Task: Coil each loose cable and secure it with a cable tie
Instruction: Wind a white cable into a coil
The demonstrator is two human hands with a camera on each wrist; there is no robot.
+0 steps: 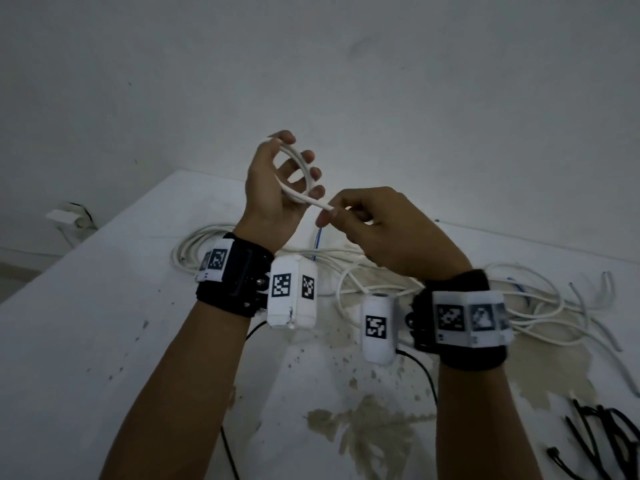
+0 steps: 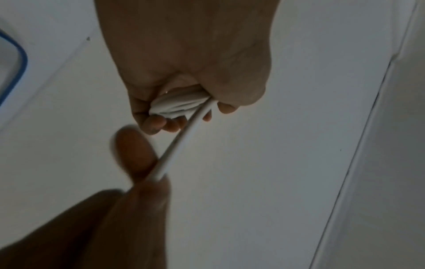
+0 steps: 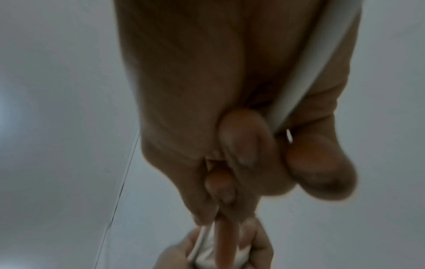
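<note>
My left hand (image 1: 284, 178) is raised above the table and holds a small coil of white cable (image 1: 301, 168) looped inside its curled fingers. The coil shows as bunched white loops (image 2: 179, 107) in the left wrist view. A straight stretch of the same cable (image 2: 184, 143) runs from the coil to my right hand (image 1: 349, 211), which pinches it between thumb and fingers just right of the coil. In the right wrist view the cable (image 3: 306, 76) passes along the palm.
A tangle of loose white cables (image 1: 398, 282) lies on the stained white table (image 1: 86, 341) beneath my wrists. Black cable ties (image 1: 602, 441) lie at the near right corner. A white wall box (image 1: 67, 218) sits beyond the table's left edge.
</note>
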